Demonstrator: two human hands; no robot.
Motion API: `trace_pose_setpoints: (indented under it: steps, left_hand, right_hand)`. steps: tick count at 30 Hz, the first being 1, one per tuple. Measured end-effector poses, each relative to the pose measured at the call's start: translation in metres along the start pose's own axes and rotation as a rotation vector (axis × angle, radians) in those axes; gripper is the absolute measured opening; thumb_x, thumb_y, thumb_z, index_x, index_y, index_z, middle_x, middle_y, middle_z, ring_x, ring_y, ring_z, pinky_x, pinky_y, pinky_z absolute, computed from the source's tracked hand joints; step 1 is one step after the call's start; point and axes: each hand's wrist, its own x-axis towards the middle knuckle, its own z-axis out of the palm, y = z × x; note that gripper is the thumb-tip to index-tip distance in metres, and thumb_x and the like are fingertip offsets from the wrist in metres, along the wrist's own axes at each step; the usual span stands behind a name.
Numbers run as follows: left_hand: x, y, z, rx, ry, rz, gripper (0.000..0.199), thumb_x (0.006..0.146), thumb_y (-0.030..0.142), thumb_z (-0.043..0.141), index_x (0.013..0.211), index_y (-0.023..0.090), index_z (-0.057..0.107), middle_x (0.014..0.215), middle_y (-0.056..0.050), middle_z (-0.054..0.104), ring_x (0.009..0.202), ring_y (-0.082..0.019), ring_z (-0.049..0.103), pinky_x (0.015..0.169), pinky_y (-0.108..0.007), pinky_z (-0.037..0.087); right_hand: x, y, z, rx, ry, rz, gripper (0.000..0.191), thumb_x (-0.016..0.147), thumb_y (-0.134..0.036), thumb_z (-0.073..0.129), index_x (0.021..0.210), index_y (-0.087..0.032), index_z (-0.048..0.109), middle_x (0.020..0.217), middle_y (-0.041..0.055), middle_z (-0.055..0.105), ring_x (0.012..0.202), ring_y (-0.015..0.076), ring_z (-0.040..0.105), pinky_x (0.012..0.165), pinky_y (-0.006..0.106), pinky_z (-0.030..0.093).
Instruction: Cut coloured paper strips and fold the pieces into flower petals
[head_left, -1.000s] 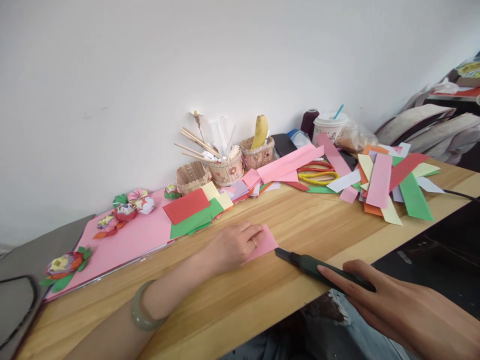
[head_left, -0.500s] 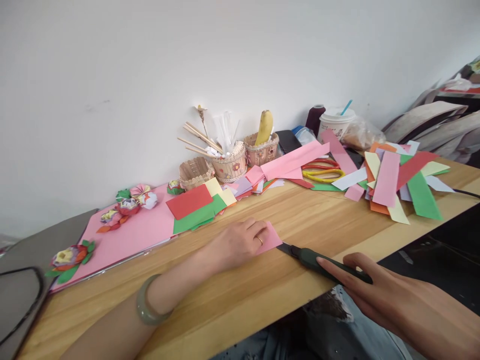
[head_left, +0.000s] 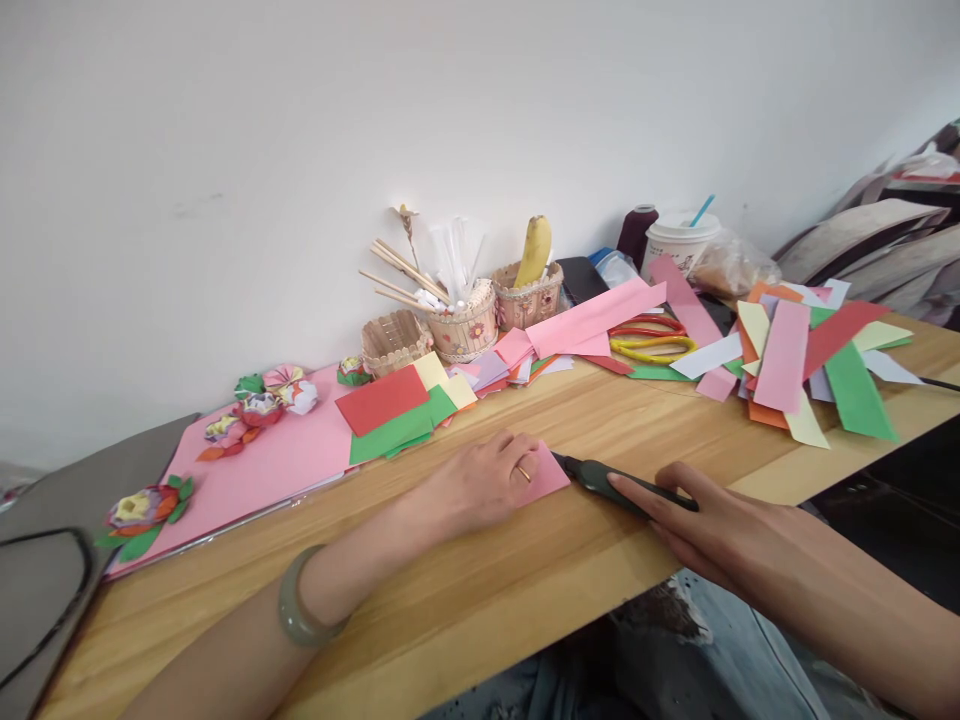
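Resting my left hand [head_left: 487,482] on pink paper [head_left: 547,477], grip unclear; my right hand [head_left: 694,510] grasps a tool [head_left: 600,480] pointing left at it.

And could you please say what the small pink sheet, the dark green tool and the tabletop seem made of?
Small pink sheet: likely matte paper, by its thin, flat look. Dark green tool: probably smooth plastic, by its even, rounded body. Tabletop: satin wood or wood-look laminate, by grain streaks.
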Motion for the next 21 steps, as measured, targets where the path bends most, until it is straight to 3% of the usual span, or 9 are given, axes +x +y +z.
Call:
trace_pose_setpoints:
  steps: [5, 9, 13, 16, 21]
  left_hand:
    - [0.004, 0.004, -0.006, -0.103, -0.069, -0.142, 0.032, 0.096, 0.013, 0.027, 0.117, 0.015, 0.050, 0.120, -0.008, 0.058, 0.105, -0.019, 0.058, 0.082, -0.032, 0.051]
    - [0.005, 0.005, -0.018, -0.159, -0.102, -0.231, 0.019, 0.091, 0.018, 0.044, 0.107, 0.013, 0.053, 0.112, -0.009, 0.058, 0.105, -0.021, 0.056, 0.090, -0.033, 0.047]
    - [-0.004, -0.003, -0.037, -0.200, -0.113, -0.348, 0.031, 0.083, 0.036, 0.059, 0.104, 0.015, 0.051, 0.111, -0.010, 0.054, 0.107, -0.025, 0.052, 0.092, -0.038, 0.044]
    - [-0.012, -0.015, -0.047, -0.345, -0.306, -0.421, 0.033, 0.079, 0.038, 0.064, 0.101, 0.018, 0.051, 0.116, -0.008, 0.051, 0.110, -0.025, 0.050, 0.087, -0.035, 0.044]
    - [-0.012, -0.026, -0.053, -0.364, -0.422, -0.426, 0.030, 0.072, 0.037, 0.069, 0.091, 0.019, 0.054, 0.090, -0.002, 0.059, 0.091, -0.022, 0.056, 0.073, -0.030, 0.044]
  right_hand:
    - [0.015, 0.007, 0.009, -0.049, -0.014, 0.018, 0.046, 0.090, -0.020, 0.038, 0.135, -0.029, 0.045, 0.091, 0.0034, 0.057, 0.046, 0.0096, 0.053, 0.037, 0.024, 0.028]
    - [0.026, 0.021, 0.007, -0.102, 0.004, 0.043, 0.046, 0.089, -0.016, 0.038, 0.133, -0.025, 0.048, 0.091, 0.0043, 0.057, 0.044, 0.0093, 0.051, 0.035, 0.024, 0.022]
    - [0.029, 0.037, 0.010, -0.216, 0.064, 0.048, 0.050, 0.086, -0.010, 0.036, 0.134, -0.022, 0.047, 0.095, 0.0062, 0.059, 0.056, 0.0149, 0.056, 0.042, 0.026, 0.033]
    - [0.029, 0.045, 0.016, -0.179, 0.115, 0.031, 0.040, 0.093, -0.022, 0.034, 0.128, -0.018, 0.052, 0.090, 0.0076, 0.061, 0.077, 0.0225, 0.060, 0.054, 0.030, 0.043]
    - [0.039, 0.049, 0.013, -0.092, 0.167, 0.089, 0.042, 0.097, -0.037, 0.030, 0.120, -0.016, 0.057, 0.106, 0.0099, 0.063, 0.087, 0.0232, 0.060, 0.059, 0.032, 0.047]
